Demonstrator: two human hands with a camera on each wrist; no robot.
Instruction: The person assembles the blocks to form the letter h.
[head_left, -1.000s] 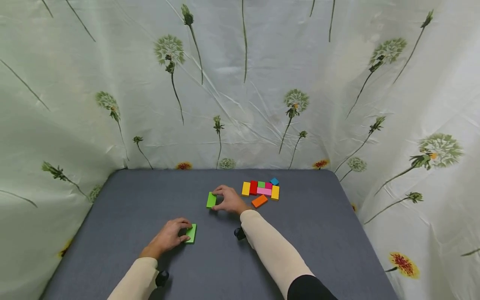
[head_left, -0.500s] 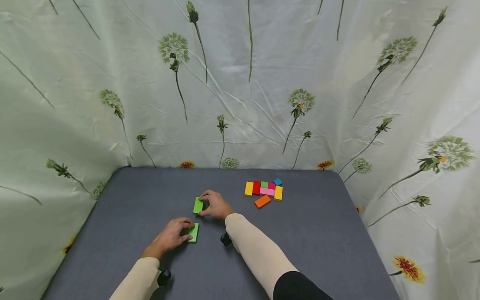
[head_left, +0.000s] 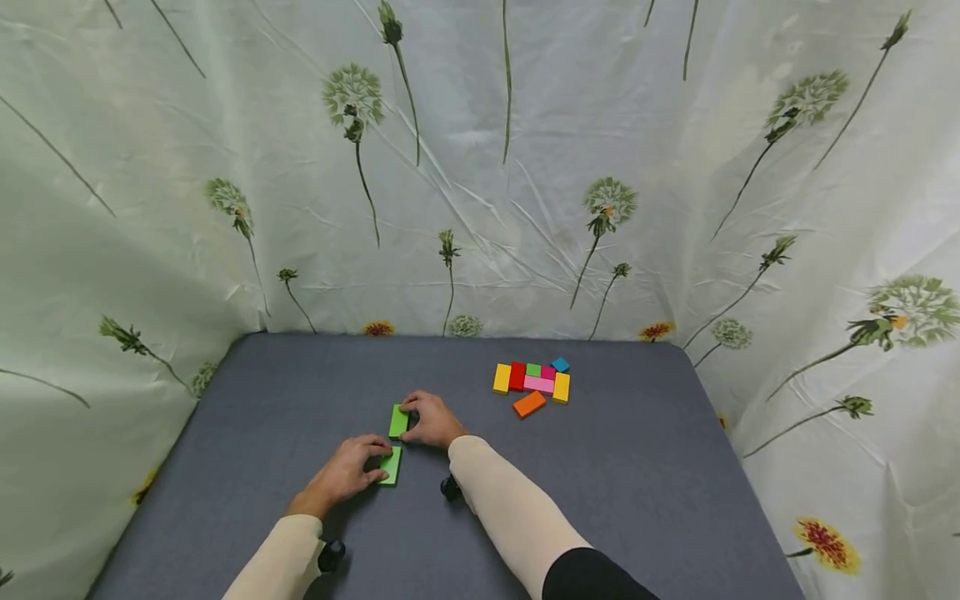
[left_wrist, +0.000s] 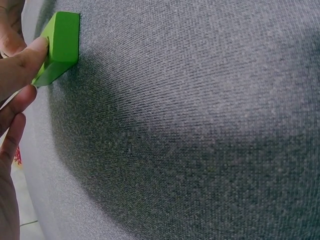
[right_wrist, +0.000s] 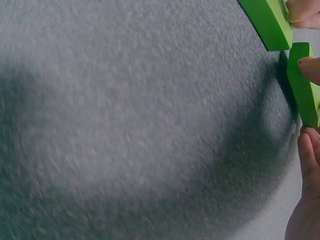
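Two green blocks are shown end to end, almost touching, near the middle of the grey table [head_left: 637,467]. The nearer green block [head_left: 390,466] is pinched by the curled fingers of the left hand [head_left: 347,472]. The farther green block [head_left: 398,421] is gripped at its edge by the right hand [head_left: 430,419], fingers bent. A cluster of coloured blocks [head_left: 534,383] is seen well apart, to the right.

Head view high over the table [head_left: 637,467]; both wrist views close, sharing green blocks [left_wrist: 61,44]

Far green block [head_left: 398,421] nearer near block [head_left: 390,466]
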